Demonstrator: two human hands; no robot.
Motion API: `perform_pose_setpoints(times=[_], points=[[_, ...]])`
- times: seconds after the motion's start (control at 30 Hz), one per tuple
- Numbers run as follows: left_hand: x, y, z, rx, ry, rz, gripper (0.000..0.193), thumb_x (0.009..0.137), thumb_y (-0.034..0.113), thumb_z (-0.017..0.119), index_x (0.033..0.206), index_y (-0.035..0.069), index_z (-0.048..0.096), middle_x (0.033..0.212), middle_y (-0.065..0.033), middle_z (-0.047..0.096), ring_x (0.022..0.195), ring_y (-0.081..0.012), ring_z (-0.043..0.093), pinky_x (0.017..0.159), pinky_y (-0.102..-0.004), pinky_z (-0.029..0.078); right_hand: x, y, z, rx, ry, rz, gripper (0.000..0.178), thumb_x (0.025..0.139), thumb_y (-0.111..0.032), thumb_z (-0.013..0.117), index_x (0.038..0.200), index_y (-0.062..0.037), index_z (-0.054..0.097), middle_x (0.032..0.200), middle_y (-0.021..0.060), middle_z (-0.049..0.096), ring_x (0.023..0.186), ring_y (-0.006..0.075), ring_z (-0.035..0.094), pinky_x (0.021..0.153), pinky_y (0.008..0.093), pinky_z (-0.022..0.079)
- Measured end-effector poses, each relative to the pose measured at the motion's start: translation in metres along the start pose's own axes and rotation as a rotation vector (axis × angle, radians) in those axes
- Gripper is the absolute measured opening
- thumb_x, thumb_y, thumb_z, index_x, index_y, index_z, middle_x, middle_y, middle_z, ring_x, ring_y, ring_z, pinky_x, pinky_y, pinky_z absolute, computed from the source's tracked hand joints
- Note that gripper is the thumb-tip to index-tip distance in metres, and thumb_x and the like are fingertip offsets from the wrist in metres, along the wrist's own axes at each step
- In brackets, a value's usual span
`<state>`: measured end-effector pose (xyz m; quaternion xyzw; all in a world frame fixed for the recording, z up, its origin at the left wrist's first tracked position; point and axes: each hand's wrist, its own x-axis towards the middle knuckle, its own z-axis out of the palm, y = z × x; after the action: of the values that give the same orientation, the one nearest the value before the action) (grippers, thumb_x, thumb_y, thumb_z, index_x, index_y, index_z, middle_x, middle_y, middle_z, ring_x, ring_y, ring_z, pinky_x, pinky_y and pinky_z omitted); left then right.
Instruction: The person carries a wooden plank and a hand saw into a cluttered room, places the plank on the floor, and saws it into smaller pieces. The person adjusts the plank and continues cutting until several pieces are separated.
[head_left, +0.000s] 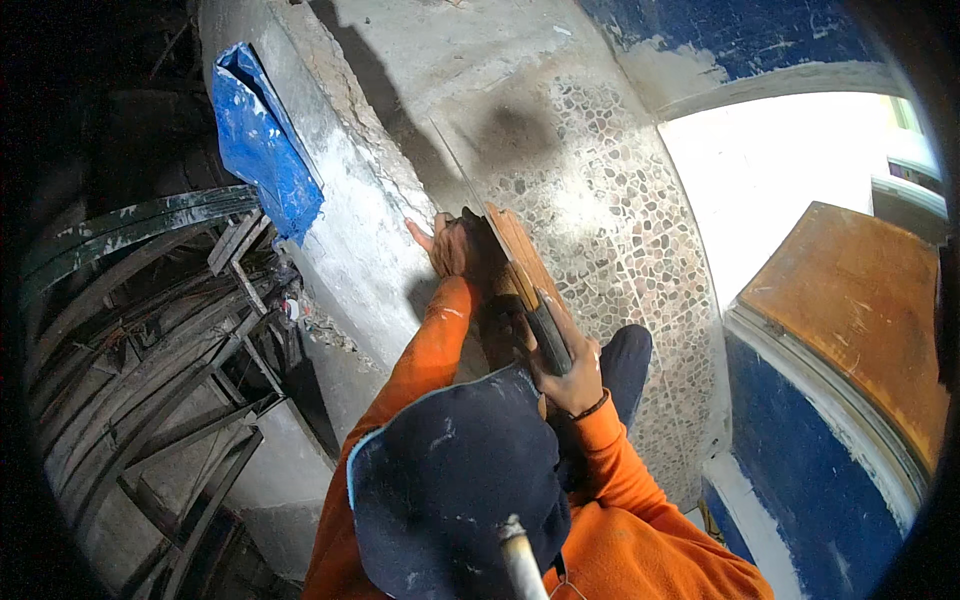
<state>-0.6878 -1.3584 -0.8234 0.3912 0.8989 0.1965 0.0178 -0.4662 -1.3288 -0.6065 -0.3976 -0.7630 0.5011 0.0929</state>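
While the right hand (572, 382) clasps the saw (523, 287) by its handle (546, 330), left hand (454, 246) sits left of it, grip unclear; blade (464, 172) probably light, springy; safest hold: handle.

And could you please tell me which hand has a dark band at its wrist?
The right hand, gripping the dark handle: its dark band sits by the orange cuff. The left hand, farther forward, shows none.
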Motion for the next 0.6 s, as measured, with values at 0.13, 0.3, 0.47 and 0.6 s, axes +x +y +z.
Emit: perform_pose_setpoints(times=[0.13, 0.3, 0.47, 0.6], points=[[0.001, -0.008, -0.009, 0.138, -0.108, -0.04, 0.027, 0.094, 0.019, 0.054, 0.077, 0.01, 0.073, 0.069, -0.0068, 0.068, 0.102, -0.0246, 0.065, 0.116, -0.0661, 0.002, -0.056, -0.037, -0.044, 0.177, -0.134, 0.27, 0.073, 0.069, -0.002, 0.062, 0.141, -0.0025, 0.049, 0.123, 0.0226, 0.064, 0.112, 0.0283, 0.066, 0.096, 0.0343, 0.048], [0.01, 0.019, -0.027, 0.024, -0.079, -0.081, 0.034, 0.096, 0.022, 0.052, 0.073, 0.007, 0.072, 0.069, -0.0102, 0.067, 0.104, -0.0285, 0.064, 0.116, -0.0646, 0.005, -0.073, -0.041, -0.059, 0.111, -0.102, 0.194, 0.075, 0.069, -0.002, 0.068, 0.142, -0.0012, 0.047, 0.131, 0.0238, 0.06, 0.118, 0.0329, 0.062, 0.097, 0.0345, 0.049], [0.005, -0.004, -0.013, -0.173, 0.052, -0.069, 0.036, 0.097, 0.02, 0.05, 0.072, 0.007, 0.072, 0.065, -0.0098, 0.066, 0.106, -0.0288, 0.064, 0.115, -0.066, 0.005, 0.011, -0.006, -0.001, 0.117, -0.073, 0.074, 0.076, 0.07, -0.006, 0.07, 0.142, -0.0034, 0.047, 0.118, 0.0278, 0.062, 0.095, 0.0415, 0.065, 0.084, 0.0413, 0.052], [0.008, 0.012, -0.026, 0.121, -0.118, -0.092, 0.033, 0.096, 0.018, 0.054, 0.068, 0.009, 0.07, 0.06, -0.0075, 0.063, 0.105, -0.0254, 0.064, 0.115, -0.0658, 0.008, -0.075, -0.047, -0.061, 0.101, -0.051, 0.178, 0.07, 0.069, -0.002, 0.061, 0.138, -0.0011, 0.051, 0.115, 0.0208, 0.069, 0.098, 0.0249, 0.072, 0.088, 0.0321, 0.052]])
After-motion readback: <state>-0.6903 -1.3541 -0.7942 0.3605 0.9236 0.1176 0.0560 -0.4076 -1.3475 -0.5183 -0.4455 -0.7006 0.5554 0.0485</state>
